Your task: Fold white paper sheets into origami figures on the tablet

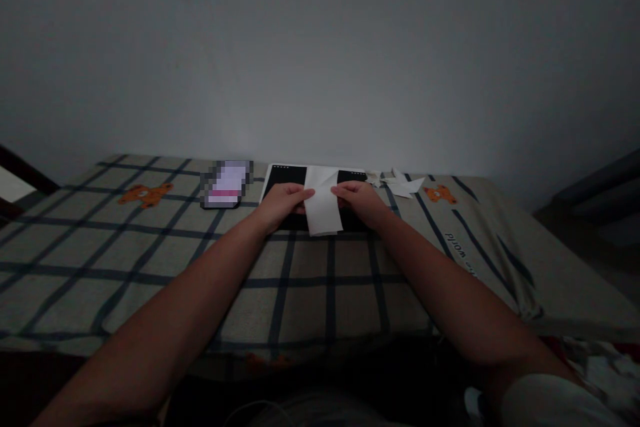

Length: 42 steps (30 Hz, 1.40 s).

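A folded sheet of white paper [323, 210] is held between my two hands over a dark flat board with a white border [286, 175]. My left hand [284, 203] pinches the paper's left edge with thumb and fingers. On the opposite edge, my right hand [361, 200] pinches it in the same way. The paper stands lengthwise, its near end reaching past the board's front edge. Fingers under the paper are mostly hidden. Just right of the board lie folded white paper pieces [407, 185].
A phone with a lit, blurred screen [227, 183] lies left of the board. The table wears a checked cloth [165, 240] with orange bear prints. Behind it rises a plain grey wall [320, 60]. Crumpled white stuff [607, 373] shows at the lower right.
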{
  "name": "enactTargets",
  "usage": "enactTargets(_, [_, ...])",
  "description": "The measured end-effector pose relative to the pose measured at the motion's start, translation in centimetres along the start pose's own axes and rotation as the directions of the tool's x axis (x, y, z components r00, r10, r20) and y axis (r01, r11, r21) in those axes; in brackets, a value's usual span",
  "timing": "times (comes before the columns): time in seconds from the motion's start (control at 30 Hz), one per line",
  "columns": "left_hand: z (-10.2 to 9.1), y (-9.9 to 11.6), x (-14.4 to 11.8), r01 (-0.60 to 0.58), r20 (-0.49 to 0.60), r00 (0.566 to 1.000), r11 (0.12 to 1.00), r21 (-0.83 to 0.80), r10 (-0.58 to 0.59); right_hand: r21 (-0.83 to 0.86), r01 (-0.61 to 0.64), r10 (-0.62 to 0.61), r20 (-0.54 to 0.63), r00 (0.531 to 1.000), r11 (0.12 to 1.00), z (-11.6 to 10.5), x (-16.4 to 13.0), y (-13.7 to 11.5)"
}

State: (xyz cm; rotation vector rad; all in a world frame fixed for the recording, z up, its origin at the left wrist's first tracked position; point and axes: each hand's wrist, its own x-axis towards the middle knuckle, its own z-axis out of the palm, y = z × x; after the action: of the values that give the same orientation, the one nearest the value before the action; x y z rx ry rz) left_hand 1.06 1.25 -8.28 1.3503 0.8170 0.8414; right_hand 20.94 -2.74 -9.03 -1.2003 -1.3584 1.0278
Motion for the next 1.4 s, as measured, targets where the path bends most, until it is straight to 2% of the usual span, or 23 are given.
enactTargets(0.13, [-0.04,0.10,0.03,-0.024,-0.016,1.000,0.997,-0.072,0.023,-0.017,-0.007,0.007,0.008,1.000,1.000,0.06,-0.22,-0.24])
enactTargets(0.43, [-0.10,-0.07,0.20,-0.035,-0.070,0.997,0.994,-0.101,0.028,0.065,-0.076,0.075,0.022,0.997,0.995,0.32,-0.42,-0.52])
enactTargets(0.67, [-0.14,0.14,0.20,-0.053,-0.078,0.996,0.988,-0.144,0.042,-0.018,-0.047,0.047,0.033,0.998,0.999,0.31,-0.54,-0.70])
enactTargets(0.87, [0.06,0.30,0.14,-0.147,-0.143,0.981,0.986,-0.081,0.134,-0.001,-0.043,0.043,0.050,0.998,0.999,0.34,-0.53,-0.72])
enactTargets(1.07, [-0.25,0.12,0.45,-0.129,-0.147,0.983,0.985,-0.112,0.112,-0.088,-0.006,0.010,0.046,0.999,0.996,0.13,-0.51,-0.62])
enactTargets(1.2, [-0.37,0.11,0.61,-0.157,-0.167,0.976,0.984,-0.079,0.142,-0.115,-0.008,0.014,0.047,0.999,0.993,0.16,-0.59,-0.72])
enactTargets(1.3, [-0.21,0.37,0.35,-0.125,-0.152,0.982,0.988,-0.088,0.111,-0.092,-0.011,0.012,0.012,1.000,0.996,0.21,-0.54,-0.79])
enactTargets(1.4, [-0.12,0.48,0.08,-0.024,-0.052,0.998,0.996,-0.086,0.020,-0.037,-0.013,0.011,-0.048,0.999,0.999,0.05,-0.30,-0.57])
